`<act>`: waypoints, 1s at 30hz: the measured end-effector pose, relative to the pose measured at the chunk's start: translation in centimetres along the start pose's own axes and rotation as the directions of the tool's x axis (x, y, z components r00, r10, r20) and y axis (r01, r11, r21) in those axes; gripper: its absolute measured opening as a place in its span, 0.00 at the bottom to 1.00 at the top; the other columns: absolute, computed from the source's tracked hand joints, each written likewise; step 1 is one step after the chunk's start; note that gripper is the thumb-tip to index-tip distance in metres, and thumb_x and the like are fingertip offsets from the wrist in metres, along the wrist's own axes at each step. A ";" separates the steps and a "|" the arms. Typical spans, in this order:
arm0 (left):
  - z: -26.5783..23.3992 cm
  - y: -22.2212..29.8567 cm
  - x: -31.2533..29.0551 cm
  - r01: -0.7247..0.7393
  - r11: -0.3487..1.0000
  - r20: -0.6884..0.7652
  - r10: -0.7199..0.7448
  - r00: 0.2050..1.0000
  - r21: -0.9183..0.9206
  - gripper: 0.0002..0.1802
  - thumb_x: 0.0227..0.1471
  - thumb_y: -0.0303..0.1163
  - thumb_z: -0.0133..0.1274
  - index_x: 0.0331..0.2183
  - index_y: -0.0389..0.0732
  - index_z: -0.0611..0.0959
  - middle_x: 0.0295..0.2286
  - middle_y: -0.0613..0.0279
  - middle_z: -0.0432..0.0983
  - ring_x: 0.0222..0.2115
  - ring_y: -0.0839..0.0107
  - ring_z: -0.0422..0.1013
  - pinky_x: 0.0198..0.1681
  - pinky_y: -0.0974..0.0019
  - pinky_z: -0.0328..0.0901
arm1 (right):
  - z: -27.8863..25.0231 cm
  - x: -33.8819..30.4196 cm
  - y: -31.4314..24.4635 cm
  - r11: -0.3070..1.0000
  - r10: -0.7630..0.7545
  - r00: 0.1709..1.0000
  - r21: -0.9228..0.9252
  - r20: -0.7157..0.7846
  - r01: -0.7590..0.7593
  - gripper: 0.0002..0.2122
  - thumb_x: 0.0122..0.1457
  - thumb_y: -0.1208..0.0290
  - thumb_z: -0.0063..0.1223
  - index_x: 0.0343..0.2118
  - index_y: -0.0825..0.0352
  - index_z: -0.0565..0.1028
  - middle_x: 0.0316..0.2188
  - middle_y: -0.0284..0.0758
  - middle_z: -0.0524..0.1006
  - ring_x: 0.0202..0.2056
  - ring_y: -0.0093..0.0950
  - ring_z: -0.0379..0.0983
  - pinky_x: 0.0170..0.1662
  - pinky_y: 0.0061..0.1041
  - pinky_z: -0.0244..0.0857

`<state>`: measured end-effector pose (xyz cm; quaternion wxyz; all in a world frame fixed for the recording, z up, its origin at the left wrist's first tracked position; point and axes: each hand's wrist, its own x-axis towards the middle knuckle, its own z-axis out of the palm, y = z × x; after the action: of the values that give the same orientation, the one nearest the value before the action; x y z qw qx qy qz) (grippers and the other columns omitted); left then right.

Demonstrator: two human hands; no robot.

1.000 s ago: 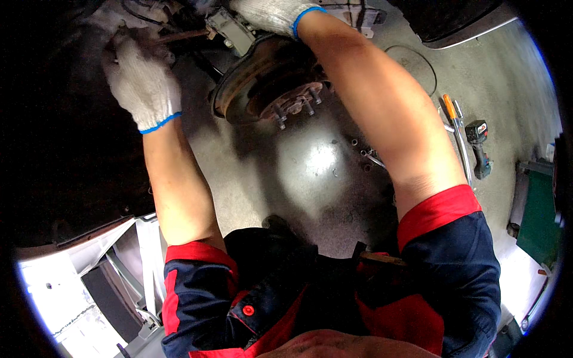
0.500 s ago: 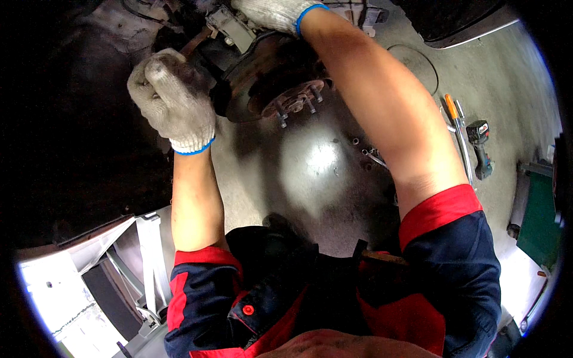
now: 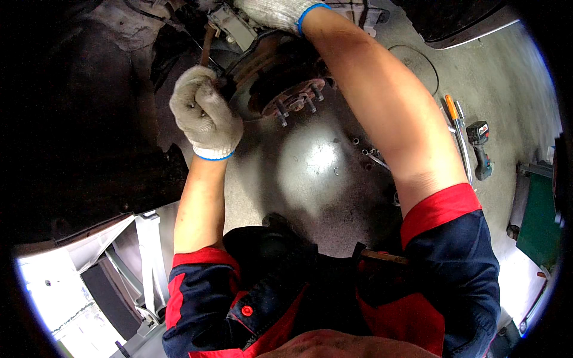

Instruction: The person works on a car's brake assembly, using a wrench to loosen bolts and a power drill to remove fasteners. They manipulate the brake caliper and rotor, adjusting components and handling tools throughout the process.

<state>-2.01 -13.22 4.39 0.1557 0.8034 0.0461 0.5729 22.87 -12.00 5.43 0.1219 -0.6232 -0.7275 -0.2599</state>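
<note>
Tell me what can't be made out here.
All in the head view:
Right hand: cut off by the top edge, grip unclear.
Brownish bar: lower end hidden by the left hand.
Small loose metal parts: too small to identify.

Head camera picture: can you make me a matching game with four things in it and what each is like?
Things:
1. left hand
2. right hand
3. wheel hub
4. power tool

Matches:
A. studs sticking out
B. lying on the floor
C. closed at the end of a brown bar
D. partly cut off by the top edge

Pairs: 1-C, 2-D, 3-A, 4-B
</note>
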 end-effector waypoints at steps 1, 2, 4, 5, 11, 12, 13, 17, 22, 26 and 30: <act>0.1 -0.1 -0.1 -0.057 0.998 0.013 0.057 0.998 -0.021 0.10 0.64 0.28 0.42 0.41 0.31 0.74 0.36 0.47 0.77 0.31 0.64 0.74 0.38 0.63 0.70 | 0.2 -0.2 0.1 1.000 0.001 1.000 -0.002 0.002 -0.001 0.09 0.53 0.72 0.53 0.27 0.69 0.84 0.29 0.48 0.82 0.36 0.46 0.79 0.44 0.42 0.71; -0.2 0.0 -0.1 -0.050 0.999 0.047 0.050 0.998 -0.006 0.10 0.62 0.27 0.44 0.38 0.31 0.77 0.36 0.47 0.77 0.32 0.61 0.74 0.39 0.62 0.69 | 0.4 -0.3 0.3 1.000 0.003 0.999 0.005 -0.048 -0.003 0.09 0.53 0.72 0.53 0.25 0.69 0.83 0.28 0.47 0.82 0.35 0.46 0.79 0.44 0.42 0.71; 0.1 0.0 -0.1 -0.035 0.999 0.060 0.036 0.998 -0.023 0.09 0.61 0.26 0.44 0.38 0.31 0.77 0.36 0.47 0.78 0.33 0.61 0.74 0.40 0.62 0.69 | 0.3 -0.7 0.6 1.000 0.008 0.996 0.007 -0.092 -0.007 0.09 0.54 0.73 0.52 0.24 0.68 0.83 0.27 0.46 0.82 0.34 0.45 0.79 0.44 0.42 0.71; 0.4 0.0 -0.1 -0.021 0.999 0.075 0.024 0.997 -0.038 0.09 0.61 0.25 0.44 0.37 0.31 0.78 0.37 0.47 0.78 0.33 0.61 0.74 0.40 0.62 0.69 | 0.2 -0.9 1.0 0.999 0.033 0.999 0.027 -0.006 -0.033 0.09 0.54 0.71 0.53 0.29 0.70 0.83 0.30 0.49 0.82 0.38 0.46 0.79 0.46 0.42 0.70; -0.7 -0.8 -0.8 -0.029 0.998 0.106 0.024 0.994 0.047 0.12 0.69 0.35 0.40 0.44 0.34 0.67 0.38 0.44 0.76 0.36 0.61 0.73 0.42 0.59 0.69 | -7.7 -0.9 -3.0 0.488 0.546 0.761 0.604 0.352 -0.630 0.35 0.56 0.61 0.55 0.64 0.74 0.61 0.57 0.64 0.68 0.57 0.47 0.72 0.60 0.37 0.64; -0.8 -0.6 -0.7 -0.030 0.998 0.108 0.025 0.994 0.046 0.12 0.69 0.35 0.40 0.44 0.34 0.67 0.38 0.44 0.76 0.36 0.61 0.73 0.42 0.59 0.69 | -8.4 -0.8 -3.3 0.631 0.485 0.798 0.489 0.357 -0.602 0.44 0.56 0.58 0.56 0.71 0.74 0.49 0.64 0.66 0.60 0.61 0.48 0.68 0.64 0.36 0.61; -0.7 -0.4 -0.5 -0.024 1.000 0.123 0.022 0.992 0.011 0.13 0.69 0.35 0.41 0.44 0.34 0.67 0.39 0.44 0.76 0.36 0.61 0.72 0.43 0.59 0.69 | -9.4 -0.8 -3.5 0.633 0.486 0.798 0.487 0.356 -0.602 0.44 0.56 0.58 0.56 0.71 0.74 0.49 0.64 0.66 0.60 0.61 0.48 0.68 0.64 0.36 0.61; -0.6 0.3 0.4 -0.066 0.998 0.135 0.064 0.989 0.007 0.09 0.62 0.24 0.41 0.42 0.32 0.73 0.36 0.46 0.76 0.32 0.62 0.73 0.40 0.61 0.70 | -10.8 -1.3 -5.4 0.879 0.387 0.914 0.251 0.119 -0.405 0.41 0.59 0.63 0.52 0.71 0.76 0.46 0.65 0.63 0.60 0.60 0.54 0.68 0.64 0.42 0.61; 0.4 0.1 -0.4 0.018 0.998 -0.005 -0.018 1.000 -0.058 0.11 0.66 0.30 0.41 0.43 0.32 0.72 0.37 0.48 0.76 0.31 0.66 0.72 0.39 0.64 0.70 | -8.0 0.8 -5.7 0.918 0.342 0.939 -0.199 -0.046 -0.344 0.31 0.60 0.70 0.45 0.65 0.84 0.59 0.54 0.59 0.74 0.47 0.44 0.79 0.46 0.40 0.73; -0.1 0.4 -0.1 0.132 0.987 0.048 -0.127 0.991 -0.094 0.20 0.70 0.43 0.42 0.46 0.32 0.66 0.40 0.44 0.75 0.35 0.66 0.73 0.39 0.63 0.72 | -8.2 1.0 -3.8 0.987 0.148 0.987 0.075 -0.061 -0.143 0.31 0.55 0.68 0.51 0.59 0.85 0.66 0.42 0.56 0.80 0.37 0.47 0.81 0.40 0.41 0.74; -0.1 0.6 0.2 0.230 0.956 0.056 -0.223 0.973 -0.180 0.22 0.70 0.45 0.43 0.46 0.32 0.66 0.41 0.45 0.75 0.36 0.65 0.73 0.39 0.62 0.72 | -7.9 0.7 -3.9 0.987 0.154 0.985 0.056 -0.076 -0.150 0.30 0.53 0.65 0.56 0.55 0.83 0.69 0.42 0.56 0.78 0.39 0.49 0.80 0.42 0.41 0.74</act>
<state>-2.12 -13.69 4.83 0.2952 0.7848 0.0816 0.5388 17.79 -15.97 11.46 0.1862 -0.6627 -0.6786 -0.2561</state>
